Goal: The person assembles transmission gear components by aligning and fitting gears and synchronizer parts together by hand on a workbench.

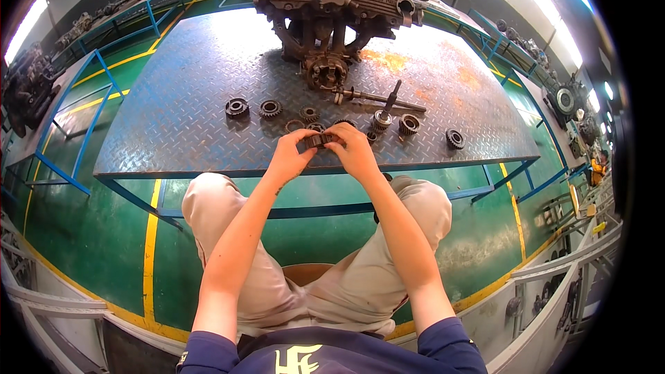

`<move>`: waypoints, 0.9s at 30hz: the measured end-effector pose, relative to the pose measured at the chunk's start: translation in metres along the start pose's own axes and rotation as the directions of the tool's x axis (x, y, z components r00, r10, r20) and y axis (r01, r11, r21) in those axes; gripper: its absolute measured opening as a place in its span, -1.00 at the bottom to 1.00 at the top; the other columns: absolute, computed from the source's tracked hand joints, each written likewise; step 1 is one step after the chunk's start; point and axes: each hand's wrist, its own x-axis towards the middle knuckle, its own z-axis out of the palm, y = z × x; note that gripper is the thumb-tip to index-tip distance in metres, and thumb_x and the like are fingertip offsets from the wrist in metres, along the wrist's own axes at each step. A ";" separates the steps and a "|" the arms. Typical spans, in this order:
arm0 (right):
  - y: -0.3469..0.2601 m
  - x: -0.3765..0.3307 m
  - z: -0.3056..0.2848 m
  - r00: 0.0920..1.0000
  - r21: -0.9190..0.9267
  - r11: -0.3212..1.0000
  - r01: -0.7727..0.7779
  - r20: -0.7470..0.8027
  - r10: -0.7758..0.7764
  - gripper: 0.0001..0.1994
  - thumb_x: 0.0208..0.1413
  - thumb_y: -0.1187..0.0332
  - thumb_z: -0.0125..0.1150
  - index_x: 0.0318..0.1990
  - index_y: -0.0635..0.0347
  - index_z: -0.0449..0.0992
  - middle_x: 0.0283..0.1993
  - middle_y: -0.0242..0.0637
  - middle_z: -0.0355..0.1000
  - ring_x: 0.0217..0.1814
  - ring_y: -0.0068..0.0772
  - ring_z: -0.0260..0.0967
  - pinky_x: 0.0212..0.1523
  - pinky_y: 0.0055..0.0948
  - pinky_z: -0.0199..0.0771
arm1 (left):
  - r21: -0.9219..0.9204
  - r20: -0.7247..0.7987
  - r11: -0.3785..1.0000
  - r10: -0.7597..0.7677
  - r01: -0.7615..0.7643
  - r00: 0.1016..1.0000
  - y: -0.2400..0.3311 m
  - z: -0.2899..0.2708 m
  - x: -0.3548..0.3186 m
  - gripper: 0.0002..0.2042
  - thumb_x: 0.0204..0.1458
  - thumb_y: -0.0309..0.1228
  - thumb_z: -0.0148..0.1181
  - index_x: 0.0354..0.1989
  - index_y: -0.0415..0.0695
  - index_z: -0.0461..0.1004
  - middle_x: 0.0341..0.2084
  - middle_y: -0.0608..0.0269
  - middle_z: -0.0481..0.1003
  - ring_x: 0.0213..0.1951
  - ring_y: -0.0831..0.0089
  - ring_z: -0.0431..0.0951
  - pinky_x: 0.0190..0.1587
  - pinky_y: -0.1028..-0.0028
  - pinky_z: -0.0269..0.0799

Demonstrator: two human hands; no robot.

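Note:
Between my two hands, just above the table's near edge, is a dark toothed ring (319, 141), perhaps a synchronizer sleeve. My left hand (294, 152) pinches its left side, and my right hand (350, 147) grips the right side. Right behind my fingers lie a thin toothed ring (294, 126) and other gear parts, partly hidden by the hands. Farther left sit a small gear (308, 113) and two larger gears, one (271, 109) beside the other (237, 107). To the right, a shaft (391, 104) stands upright in a gear, with another gear (409, 123) next to it.
A large engine (332, 0) stands at the back of the diamond-plate metal table (180, 97). A long rod (384, 99) lies in front of it. One more gear (454, 139) is at the right. Blue-framed benches (83, 104) with machine parts flank the table.

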 end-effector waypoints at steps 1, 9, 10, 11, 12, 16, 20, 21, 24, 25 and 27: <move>0.000 -0.001 0.000 1.000 -0.001 1.000 0.000 0.000 0.000 -0.75 -0.01 0.59 0.28 -0.12 0.31 0.55 -0.14 -0.11 0.48 -0.17 -0.02 0.48 -0.14 -0.25 0.48 | 0.008 0.004 1.000 -0.003 0.003 1.000 0.002 0.000 0.000 -0.67 -0.06 -0.60 0.30 -0.05 -0.23 0.54 -0.16 0.05 0.60 -0.08 0.23 0.58 0.06 0.35 0.41; -0.004 -0.003 0.002 0.988 -0.076 0.987 0.138 -0.061 -0.143 -0.74 -0.03 0.56 0.29 -0.13 0.30 0.52 -0.10 -0.13 0.46 -0.03 0.01 0.43 -0.04 -0.22 0.45 | -0.147 0.022 0.989 0.017 -0.014 1.000 -0.005 0.000 0.002 -0.59 -0.05 -0.74 0.21 0.04 -0.23 0.51 -0.04 0.17 0.56 0.02 0.38 0.53 0.16 0.37 0.37; -0.004 -0.003 0.002 0.988 -0.077 0.987 0.139 -0.060 -0.144 -0.74 -0.03 0.56 0.29 -0.13 0.30 0.52 -0.10 -0.13 0.46 -0.03 0.01 0.43 -0.04 -0.22 0.45 | -0.203 0.042 0.979 -0.010 0.019 0.999 -0.004 0.000 0.002 -0.59 -0.04 -0.76 0.20 0.05 -0.24 0.50 -0.01 0.17 0.54 0.03 0.38 0.53 0.18 0.37 0.38; -0.003 -0.004 0.002 0.987 -0.084 0.986 0.143 -0.056 -0.148 -0.74 -0.03 0.57 0.29 -0.12 0.30 0.52 -0.10 -0.12 0.46 -0.03 0.01 0.43 -0.05 -0.22 0.45 | -0.203 0.041 0.979 -0.010 0.018 0.999 -0.007 0.001 0.002 -0.59 -0.04 -0.76 0.20 0.05 -0.24 0.50 -0.01 0.17 0.54 0.03 0.38 0.53 0.18 0.37 0.38; -0.003 -0.004 0.002 0.987 -0.089 0.985 0.147 -0.051 -0.152 -0.74 -0.03 0.57 0.29 -0.12 0.30 0.51 -0.09 -0.12 0.45 -0.03 0.01 0.43 -0.05 -0.23 0.45 | -0.241 0.043 0.970 -0.003 0.013 0.999 -0.009 0.001 0.003 -0.59 -0.02 -0.77 0.19 0.05 -0.26 0.49 0.01 0.17 0.53 0.04 0.39 0.52 0.18 0.38 0.39; -0.004 -0.005 0.002 0.984 -0.118 0.978 0.172 -0.033 -0.177 -0.73 0.02 0.66 0.24 -0.08 0.36 0.48 -0.08 -0.13 0.41 -0.11 -0.12 0.47 -0.09 -0.34 0.50 | -0.311 0.045 0.950 -0.003 0.017 0.999 -0.011 0.002 0.003 -0.60 0.00 -0.80 0.15 0.07 -0.31 0.46 0.03 0.15 0.51 0.09 0.40 0.51 0.20 0.41 0.40; -0.004 -0.006 0.003 0.989 -0.071 0.988 0.139 -0.043 -0.142 -0.75 0.01 0.62 0.25 -0.11 0.33 0.48 -0.08 -0.13 0.40 -0.09 -0.07 0.45 -0.09 -0.28 0.48 | -0.472 0.063 0.879 -0.038 0.064 0.997 -0.010 0.004 0.001 -0.61 0.00 -0.79 0.15 0.05 -0.31 0.46 -0.06 0.11 0.55 0.05 0.39 0.55 0.14 0.42 0.45; -0.004 -0.006 0.003 0.993 -0.040 0.993 0.111 -0.039 -0.113 -0.76 0.01 0.59 0.26 -0.13 0.30 0.48 -0.09 -0.12 0.41 -0.06 0.01 0.44 -0.07 -0.21 0.47 | -0.473 0.079 0.876 -0.064 0.094 0.995 -0.011 0.004 0.000 -0.61 0.00 -0.79 0.14 0.06 -0.32 0.45 -0.06 0.11 0.55 0.04 0.39 0.55 0.13 0.43 0.45; -0.003 -0.007 0.002 0.994 -0.054 0.992 0.112 -0.008 -0.113 -0.72 0.02 0.57 0.27 -0.07 0.28 0.45 -0.06 -0.12 0.39 -0.07 0.00 0.45 -0.09 -0.21 0.48 | -0.463 0.105 0.875 -0.101 0.139 0.989 -0.017 0.005 0.001 -0.61 0.00 -0.81 0.11 0.05 -0.32 0.44 -0.03 0.10 0.53 0.05 0.39 0.54 0.13 0.43 0.46; -0.002 -0.008 0.002 0.994 -0.050 0.993 0.111 -0.010 -0.111 -0.72 0.02 0.57 0.27 -0.07 0.28 0.45 -0.06 -0.12 0.39 -0.07 0.00 0.45 -0.09 -0.21 0.48 | -0.450 0.115 0.880 -0.113 0.153 0.987 -0.019 0.006 0.001 -0.61 0.00 -0.82 0.11 0.04 -0.33 0.44 0.00 0.09 0.52 0.06 0.38 0.54 0.13 0.42 0.46; -0.004 -0.009 0.004 1.000 -0.051 0.999 -0.006 -0.009 0.006 -0.62 0.03 0.60 0.28 0.03 0.29 0.40 -0.06 -0.15 0.37 -0.13 -0.19 0.42 -0.09 -0.36 0.46 | -0.471 0.089 0.875 -0.077 0.110 0.993 -0.024 0.010 0.001 -0.62 -0.01 -0.83 0.11 0.03 -0.33 0.44 0.04 0.10 0.50 0.07 0.37 0.53 0.13 0.41 0.47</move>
